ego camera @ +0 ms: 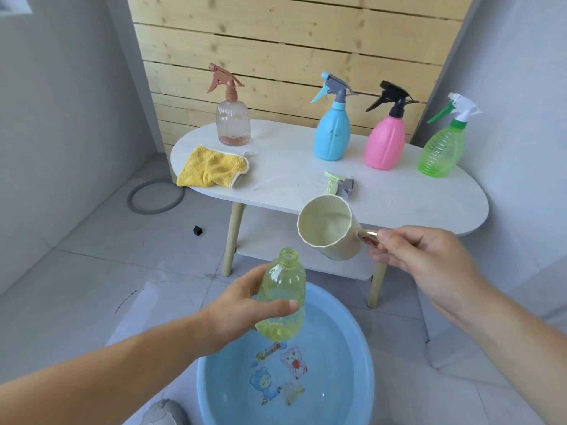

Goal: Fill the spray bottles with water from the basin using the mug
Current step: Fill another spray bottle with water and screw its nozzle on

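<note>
Over the blue basin (pixel 352 348), pouring is about to start.
The left hand (pixel 242 314) grasps the uncapped yellow bottle (pixel 282 299); the right hand (pixel 429 259) pinches the tilted mug (pixel 328 228) handle. The narrow neck risks spilling.

Glossy plastic basin (pixel 365 357), fluffy cloth (pixel 211 167).

White oval table (pixel 399 191) before wood-slat wall (pixel 291 47), grey tiled floor (pixel 76 271)
</note>
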Motion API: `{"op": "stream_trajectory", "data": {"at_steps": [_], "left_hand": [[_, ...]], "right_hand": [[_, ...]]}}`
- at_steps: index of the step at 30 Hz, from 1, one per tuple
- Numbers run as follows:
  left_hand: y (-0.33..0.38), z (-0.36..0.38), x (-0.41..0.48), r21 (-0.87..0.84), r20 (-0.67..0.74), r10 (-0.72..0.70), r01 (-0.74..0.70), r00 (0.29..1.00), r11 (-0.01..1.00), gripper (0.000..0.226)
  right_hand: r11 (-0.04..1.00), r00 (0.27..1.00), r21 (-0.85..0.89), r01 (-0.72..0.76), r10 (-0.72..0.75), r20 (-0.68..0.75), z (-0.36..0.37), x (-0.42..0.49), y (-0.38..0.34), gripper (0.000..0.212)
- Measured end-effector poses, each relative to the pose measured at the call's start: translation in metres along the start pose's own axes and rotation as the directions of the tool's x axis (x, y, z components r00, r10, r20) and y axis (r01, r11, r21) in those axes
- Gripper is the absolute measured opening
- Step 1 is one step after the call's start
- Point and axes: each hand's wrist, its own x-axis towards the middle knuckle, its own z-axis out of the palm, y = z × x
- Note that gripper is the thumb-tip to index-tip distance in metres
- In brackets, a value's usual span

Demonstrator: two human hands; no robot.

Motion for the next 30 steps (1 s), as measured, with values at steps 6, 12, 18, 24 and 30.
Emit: {"op": "stream_trajectory", "data": {"at_steps": [6,12,18,24,30], "left_hand": [[-0.002,0.001,0.005,-0.004,-0.009,-0.007,0.007,1.0,1.0,0.061],[-0.002,-0.001,0.007,-0.006,-0.022,-0.003,0.003,1.0,1.0,0.063],[-0.002,-0.001,0.008,-0.004,-0.027,0.002,-0.002,1.0,1.0,0.063],[-0.002,0.0,0.008,0.004,-0.027,0.01,-0.01,1.0,1.0,0.062],[-0.001,0.0,0.008,0.013,-0.027,0.012,-0.012,1.0,1.0,0.062]], "right_hand": [[0.996,0.997,-0.057,0.074,-0.072,0.039,0.005,-0.009,-0.014,0.036],[0.988,0.994,-0.112,0.108,-0.103,0.047,0.009,-0.015,-0.019,0.015],[0.983,0.991,-0.128,0.13,-0.126,0.034,0.011,-0.016,-0.02,0.014],[0.972,0.984,-0.156,0.178,-0.174,0.035,0.011,-0.016,-0.02,0.012],[0.967,0.979,-0.156,0.203,-0.199,0.038,0.011,-0.015,-0.02,0.011]]}}
